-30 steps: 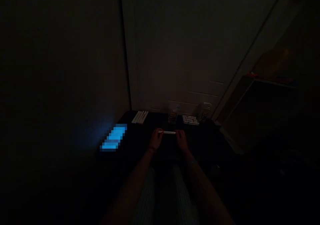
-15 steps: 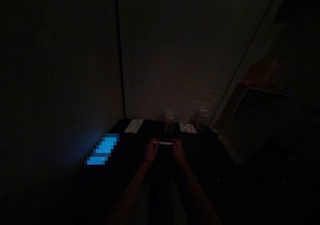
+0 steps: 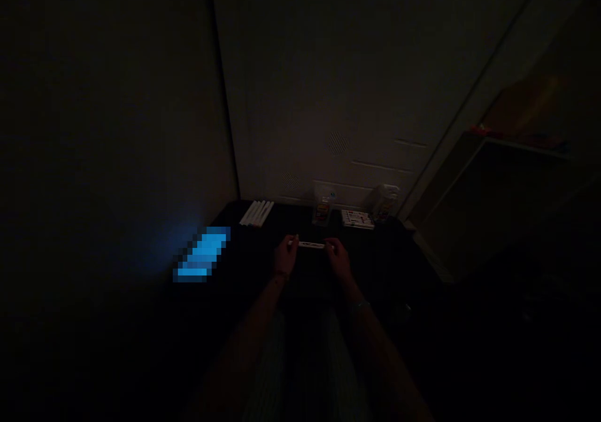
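The scene is very dark. Both hands hold a thin white stick [image 3: 312,245] level over a dark table [image 3: 375,253]. My left hand [image 3: 285,257] pinches its left end and my right hand [image 3: 339,259] pinches its right end. Both forearms reach forward from the bottom of the view. I cannot make out what the stick is.
Several similar white sticks [image 3: 256,213] lie side by side at the table's far left. A glowing blue screen [image 3: 203,255] lies at the left edge. Two small bottles [image 3: 322,212] [image 3: 385,206] and a flat printed pack [image 3: 357,219] stand along the back by the wall. A dark cabinet [image 3: 498,196] is at the right.
Both hands kept hold of the white stick at its two ends. The view shifted down and back up; the stick now looks marked or turned slightly.
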A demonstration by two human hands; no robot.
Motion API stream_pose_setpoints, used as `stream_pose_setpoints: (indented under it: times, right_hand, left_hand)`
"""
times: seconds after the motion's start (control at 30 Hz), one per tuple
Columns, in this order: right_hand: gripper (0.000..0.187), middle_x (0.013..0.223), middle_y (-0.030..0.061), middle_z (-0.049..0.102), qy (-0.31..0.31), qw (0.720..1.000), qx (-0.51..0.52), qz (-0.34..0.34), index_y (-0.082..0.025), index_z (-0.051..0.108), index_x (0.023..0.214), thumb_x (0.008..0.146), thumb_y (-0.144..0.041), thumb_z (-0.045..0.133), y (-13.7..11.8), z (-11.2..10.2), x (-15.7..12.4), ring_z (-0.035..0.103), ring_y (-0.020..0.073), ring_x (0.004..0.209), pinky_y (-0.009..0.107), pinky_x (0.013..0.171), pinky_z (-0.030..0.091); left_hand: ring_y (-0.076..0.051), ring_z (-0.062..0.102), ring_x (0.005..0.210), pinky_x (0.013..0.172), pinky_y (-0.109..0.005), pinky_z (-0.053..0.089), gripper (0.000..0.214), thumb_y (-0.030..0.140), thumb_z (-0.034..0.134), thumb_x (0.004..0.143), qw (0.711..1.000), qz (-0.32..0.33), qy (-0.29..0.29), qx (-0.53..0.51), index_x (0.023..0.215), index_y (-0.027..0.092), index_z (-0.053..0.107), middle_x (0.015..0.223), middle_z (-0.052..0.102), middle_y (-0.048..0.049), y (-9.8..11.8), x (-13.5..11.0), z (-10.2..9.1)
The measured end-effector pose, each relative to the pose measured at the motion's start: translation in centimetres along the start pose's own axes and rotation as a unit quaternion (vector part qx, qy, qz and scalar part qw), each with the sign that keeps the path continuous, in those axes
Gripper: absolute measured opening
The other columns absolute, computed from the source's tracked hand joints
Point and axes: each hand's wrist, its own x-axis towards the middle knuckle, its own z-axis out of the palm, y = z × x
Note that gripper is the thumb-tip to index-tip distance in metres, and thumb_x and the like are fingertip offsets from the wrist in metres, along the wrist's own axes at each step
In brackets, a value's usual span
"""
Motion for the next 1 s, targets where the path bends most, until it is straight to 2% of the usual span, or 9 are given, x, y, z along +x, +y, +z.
stream_pose_setpoints:
  times: [0.2, 0.33, 0.47, 0.57, 0.7, 1.0]
  right_hand:
    - [0.029, 0.091, 0.0005, 0.058, 0.008, 0.999, -0.045, -0.008, -0.025, 0.053, 0.095, 0.08, -0.041, 0.035, -0.09, 0.23, -0.1, 0.052, 0.0139, 0.082, 0.025, 0.072, 0.038]
    - [0.032, 0.09, 0.0026, 0.057, 0.029, 0.999, -0.038, -0.022, -0.022, 0.053, 0.092, 0.084, -0.039, 0.027, 0.1, 0.28, 0.19, 0.051, 0.0139, 0.083, 0.025, 0.074, 0.037]
    - [0.035, 0.084, 0.0026, 0.056, 0.028, 0.999, -0.021, -0.005, -0.022, 0.052, 0.089, 0.085, -0.038, 0.022, 0.23, 0.14, 0.4, 0.051, 0.0135, 0.079, 0.024, 0.073, 0.038]
    - [0.029, 0.093, 0.0012, 0.055, 0.016, 1.0, -0.02, -0.002, -0.024, 0.049, 0.097, 0.082, -0.04, 0.03, 0.04, 0.04, 0.23, 0.051, 0.0139, 0.085, 0.026, 0.076, 0.038]
    - [0.035, 0.105, 0.0007, 0.052, -0.008, 1.0, -0.022, -0.012, -0.026, 0.042, 0.11, 0.078, -0.04, 0.04, -0.28, -0.01, -0.07, 0.05, 0.0149, 0.092, 0.028, 0.079, 0.038]
    - [0.033, 0.105, 0.0015, 0.053, -0.014, 0.999, -0.033, -0.023, -0.024, 0.047, 0.108, 0.083, -0.032, 0.027, -0.08, -0.03, 0.03, 0.048, 0.014, 0.097, 0.028, 0.084, 0.036]
  left_hand:
    - [-0.01, 0.053, 0.066, 0.058, -0.018, 0.037, 0.039, 0.047, 0.028, 0.08, 1.0, 0.02, 0.006, 0.02, 0.087, 0.02, 0.055, 0.075, 0.061, -0.0014, -0.18, -0.09, -0.06]
    - [-0.011, 0.055, 0.068, 0.06, -0.019, 0.037, 0.037, 0.047, 0.029, 0.079, 0.999, 0.029, -0.024, 0.023, 0.085, 0.021, 0.055, 0.076, 0.061, -0.0015, 0.11, -0.36, 0.0]
    - [-0.012, 0.056, 0.066, 0.057, -0.019, 0.037, 0.035, 0.051, 0.038, 0.075, 0.997, 0.028, -0.06, 0.033, 0.089, 0.023, 0.053, 0.074, 0.061, -0.001, 0.1, -0.6, 0.24]
    - [-0.012, 0.056, 0.067, 0.056, -0.02, 0.038, 0.037, 0.053, 0.037, 0.075, 0.998, 0.024, -0.051, 0.029, 0.092, 0.023, 0.051, 0.075, 0.061, -0.0019, -0.16, -0.55, 0.4]
    - [-0.013, 0.057, 0.063, 0.053, -0.02, 0.037, 0.042, 0.054, 0.035, 0.074, 0.999, -0.001, -0.03, 0.029, 0.095, 0.02, 0.048, 0.073, 0.061, -0.0039, -0.48, -0.28, 0.56]
    - [-0.014, 0.057, 0.067, 0.055, -0.021, 0.037, 0.042, 0.052, 0.033, 0.077, 0.999, -0.008, -0.032, 0.025, 0.099, 0.019, 0.044, 0.077, 0.061, -0.0055, -0.29, -0.3, 0.61]
